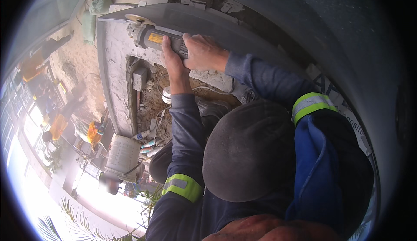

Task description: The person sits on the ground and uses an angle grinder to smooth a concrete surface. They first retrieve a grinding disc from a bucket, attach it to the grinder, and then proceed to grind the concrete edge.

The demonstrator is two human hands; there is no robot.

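Both hands hold a grey angle grinder [167, 40] with a yellow label, in the upper middle. My left hand [177, 65] wraps around the body from below, its thumb lying up along the side. My right hand [203, 52] is closed over the rear end. At the tool's head, a pale round disc [137, 18] sits close to the edge of a large dark grey panel [173, 15]; I cannot tell whether they touch. Dust covers the tool's front. Under it runs a rough, whitish plastered ledge [114, 45]. A dark rounded fabric shape [249, 152] fills the lower middle.
Below the ledge lies a rubble-strewn pit [150, 91] with a block [139, 78] and a pale cable [210, 89]. A white bucket [123, 156] stands left of several tubes [148, 145]. People in orange vests [58, 126] are at far left. Grey panelling [347, 37] curves along the right.
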